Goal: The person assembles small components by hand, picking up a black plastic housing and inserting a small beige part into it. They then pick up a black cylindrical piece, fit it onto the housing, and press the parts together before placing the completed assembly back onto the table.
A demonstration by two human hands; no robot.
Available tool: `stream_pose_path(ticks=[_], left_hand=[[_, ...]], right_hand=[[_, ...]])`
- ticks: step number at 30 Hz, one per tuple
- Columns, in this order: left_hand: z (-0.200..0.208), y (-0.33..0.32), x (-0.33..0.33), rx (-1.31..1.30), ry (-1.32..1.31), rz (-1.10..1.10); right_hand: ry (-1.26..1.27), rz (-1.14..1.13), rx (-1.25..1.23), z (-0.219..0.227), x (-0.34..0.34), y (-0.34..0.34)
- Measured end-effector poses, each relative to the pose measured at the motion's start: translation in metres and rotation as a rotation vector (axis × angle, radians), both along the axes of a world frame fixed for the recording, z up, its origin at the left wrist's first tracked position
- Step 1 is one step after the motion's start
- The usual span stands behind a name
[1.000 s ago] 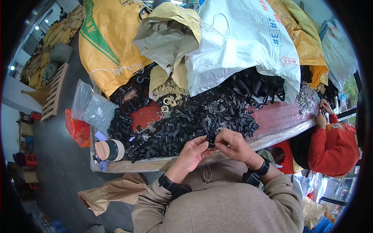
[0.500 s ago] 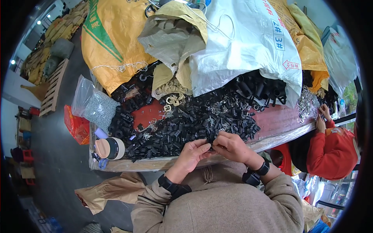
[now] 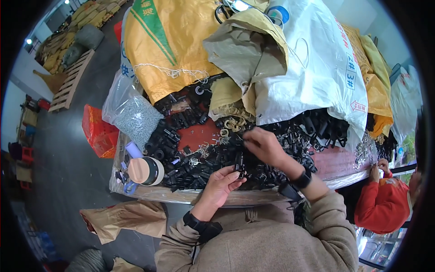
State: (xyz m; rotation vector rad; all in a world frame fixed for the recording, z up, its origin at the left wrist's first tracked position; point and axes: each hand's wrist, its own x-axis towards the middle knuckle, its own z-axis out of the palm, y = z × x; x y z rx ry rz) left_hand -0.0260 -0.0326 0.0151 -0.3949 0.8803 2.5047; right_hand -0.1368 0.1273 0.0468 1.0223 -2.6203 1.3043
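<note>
My left hand [image 3: 221,183] is closed on a black plastic part [image 3: 239,166], pinched upright between thumb and fingers just above the table's near edge. My right hand [image 3: 267,146] reaches over the pile, its fingers apart and slightly bent, nothing visible in them. Under and around both hands spreads a heap of small black plastic parts [image 3: 204,174]. Close beyond the right fingertips lie pale yellowish metal buckles [image 3: 233,112], at the mouth of a beige sack [image 3: 247,45]. Silvery wire pieces [image 3: 195,156] are scattered among the black parts.
A cup with a pink lid [image 3: 145,171] and a clear bag of small grey pieces [image 3: 136,119] stand at the left. Large yellow [image 3: 176,41] and white sacks [image 3: 308,77] back the pile. At right, a co-worker in a red sleeve [image 3: 383,204] handles parts. Brown paper [image 3: 131,220] lies below left.
My hands have parted: the right has moved forward over the pile, while the left stays near the edge with the black part now visible. The whole view has shifted right.
</note>
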Motion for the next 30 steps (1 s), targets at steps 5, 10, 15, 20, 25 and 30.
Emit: stream_pose_path(ticks=[5, 10, 15, 20, 25, 30], left_hand=[[-0.001, -0.007, 0.004, 0.007, 0.007, 0.08], [-0.011, -0.009, 0.003, 0.019, 0.039, 0.177], [-0.016, 0.009, -0.008, 0.18, 0.107, 0.224], [-0.011, 0.032, -0.007, 0.256, 0.151, 0.167], [-0.011, 0.044, -0.005, 0.291, 0.189, 0.171], [-0.011, 0.055, -0.007, 0.32, 0.143, 0.155]], right_hand=[[0.244, -0.113, 0.484, -0.035, -0.039, -0.024], [-0.082, -0.002, 0.107, -0.035, -0.021, -0.006], [-0.968, -0.013, -0.536, -0.023, 0.039, 0.009], [-1.243, -0.109, -1.005, -0.02, 0.073, 0.016], [-1.231, -0.126, -1.086, -0.021, 0.085, 0.029], [-1.16, -0.08, -0.918, -0.022, 0.083, 0.048]])
